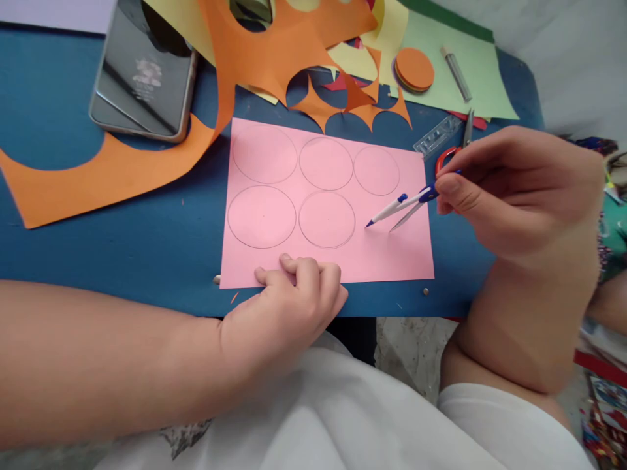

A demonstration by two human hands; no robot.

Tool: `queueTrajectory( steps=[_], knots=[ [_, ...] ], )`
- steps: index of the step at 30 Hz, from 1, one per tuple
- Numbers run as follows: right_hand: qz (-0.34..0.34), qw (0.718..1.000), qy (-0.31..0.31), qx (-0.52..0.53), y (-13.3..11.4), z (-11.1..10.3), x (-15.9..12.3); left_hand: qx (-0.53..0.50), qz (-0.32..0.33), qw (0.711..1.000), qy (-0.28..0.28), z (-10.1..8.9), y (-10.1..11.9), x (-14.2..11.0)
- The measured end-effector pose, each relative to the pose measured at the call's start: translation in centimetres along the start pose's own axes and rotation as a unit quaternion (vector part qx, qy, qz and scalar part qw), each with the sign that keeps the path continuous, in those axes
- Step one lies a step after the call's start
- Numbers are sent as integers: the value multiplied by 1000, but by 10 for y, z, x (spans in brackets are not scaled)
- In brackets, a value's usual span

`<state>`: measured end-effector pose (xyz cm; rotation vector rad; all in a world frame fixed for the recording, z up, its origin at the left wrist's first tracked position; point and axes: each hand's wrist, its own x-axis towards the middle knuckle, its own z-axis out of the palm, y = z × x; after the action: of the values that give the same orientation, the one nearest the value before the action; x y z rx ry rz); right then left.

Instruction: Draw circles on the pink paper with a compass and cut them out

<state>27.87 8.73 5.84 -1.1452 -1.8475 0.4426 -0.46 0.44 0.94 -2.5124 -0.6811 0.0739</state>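
A pink sheet of paper [392, 254] lies on the blue table [122, 235], with several pencil circles drawn on it. My right hand [514, 183] pinches the top of a blue and white drawing compass [399, 207], whose tips rest on the bare lower right part of the sheet. My left hand [294, 294] lies at the sheet's near edge, fingers curled, pressing the paper down.
Cut-out orange paper [274, 46] and yellow and green sheets lie at the back. A stack of orange discs [414, 68], a pen [455, 73], a clear ruler [437, 137], red-handled scissors [448, 155] and a phone [142, 78] are there too.
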Motion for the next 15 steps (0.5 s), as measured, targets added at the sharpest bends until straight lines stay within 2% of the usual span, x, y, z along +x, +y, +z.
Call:
queueTrajectory(
  steps=[8, 11, 15],
  knots=[
    [-49, 999, -15, -16, 8, -7, 0, -7, -19, 1000, 0, 2, 5, 1],
    [-30, 999, -12, -32, 6, -8, 0, -4, -19, 1000, 2, 3, 5, 1],
    [-7, 998, 31, -63, 1, -6, -2, 2, -9, 1000, 11, 4, 3, 1]
  ],
)
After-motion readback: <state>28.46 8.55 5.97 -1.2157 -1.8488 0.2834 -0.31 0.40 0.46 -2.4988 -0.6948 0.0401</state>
